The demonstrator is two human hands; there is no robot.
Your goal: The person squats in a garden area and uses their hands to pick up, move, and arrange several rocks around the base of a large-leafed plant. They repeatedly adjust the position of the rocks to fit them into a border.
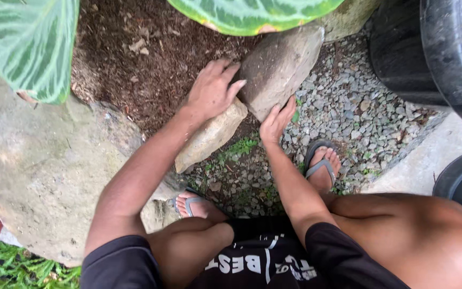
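I am crouching low and looking down at my two hands. My left hand [211,88] lies flat with the fingers spread, on top where the grey rock [277,67] meets the smaller tan rock [209,136]. It is not closed around anything. My right hand [275,121] is open too, and its fingertips press on the low edge of the grey rock. The grey rock leans at a slant, half on the brown soil [135,59] and half on the gravel [348,107]. The tan rock lies just beside it, touching it.

I think the work on these rocks is only part way along. The grey rock looks tipped and not settled flat, so it seems there is more to do with it. The tan rock rests on the ground and looks steadier.

The ground here is outdoors. There is dark soil with dry bits, then small grey gravel with a few little weeds. A very big boulder [38,166] sits on my left. Big green striped leaves [28,43] hang over the top. A black pot [429,48] stands at my right by a pale concrete path [429,155]. My feet are in flip-flops [316,163].
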